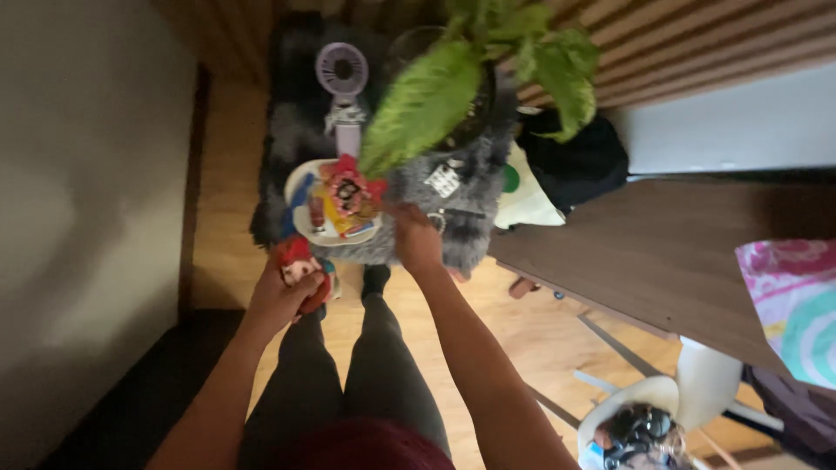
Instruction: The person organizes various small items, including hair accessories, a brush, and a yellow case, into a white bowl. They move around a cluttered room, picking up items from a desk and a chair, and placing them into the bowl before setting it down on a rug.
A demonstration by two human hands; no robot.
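Legs below, both hands out front. Left hand (283, 296) clenched round a red-capped doll (300, 265); right hand (416, 239) rests on the grey fluffy cushion (461, 204), grip unclear. Toy-loaded plate (300, 187) sits near the edge, so a nudge could tip it w/ toys onto the floor (222, 174).

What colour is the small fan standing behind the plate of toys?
The small fan is pale purple, ring and handle alike; the head view shows it.
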